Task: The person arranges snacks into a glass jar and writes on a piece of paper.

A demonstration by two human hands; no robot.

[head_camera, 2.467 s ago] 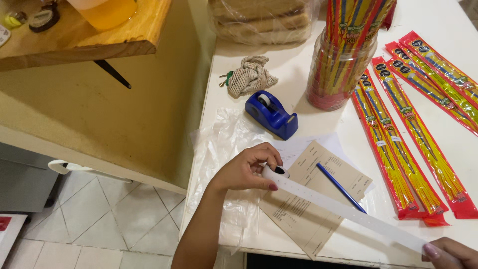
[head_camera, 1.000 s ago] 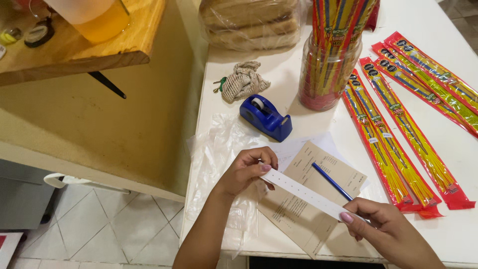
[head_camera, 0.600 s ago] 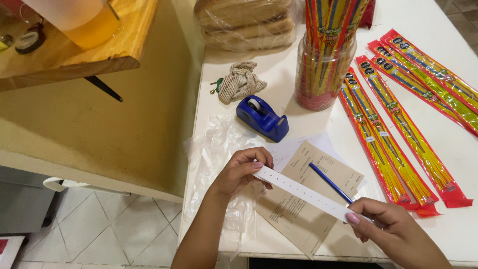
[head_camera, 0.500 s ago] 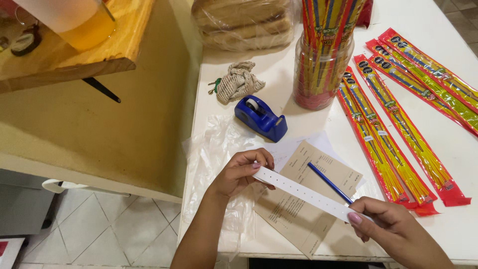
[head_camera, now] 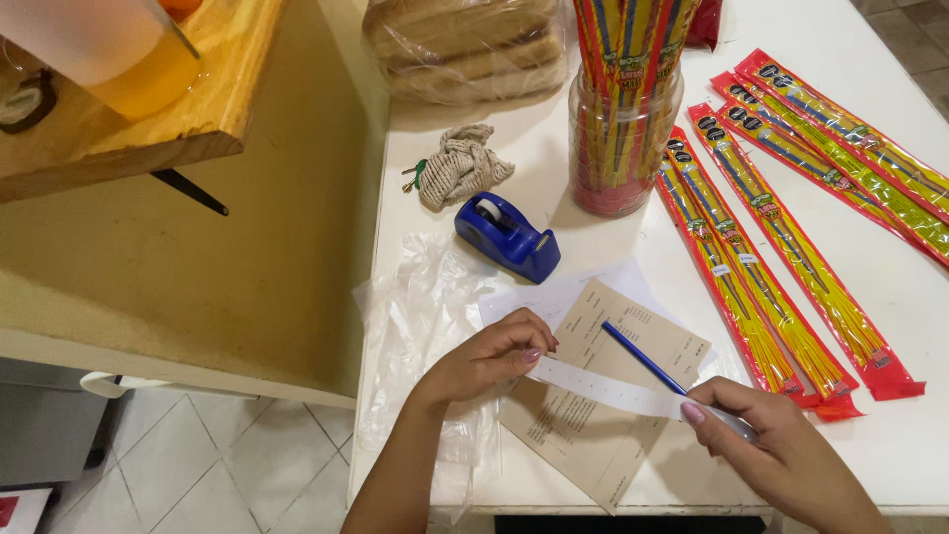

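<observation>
Over the brown printed sheet (head_camera: 593,415), just above the white table (head_camera: 890,415), a narrow white paper strip (head_camera: 603,386) stretched taut – left hand (head_camera: 489,356) pinching one end, right hand (head_camera: 781,455) pinching the other – likely kept straight for handling; blue pen (head_camera: 643,358) just behind, tape dispenser (head_camera: 506,235) near

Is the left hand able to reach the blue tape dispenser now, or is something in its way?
Probably yes, but not freely. The left hand pinches one end of the white paper strip, so it is occupied. The blue tape dispenser stands just beyond it on the white table, with only clear plastic film between them.
</observation>
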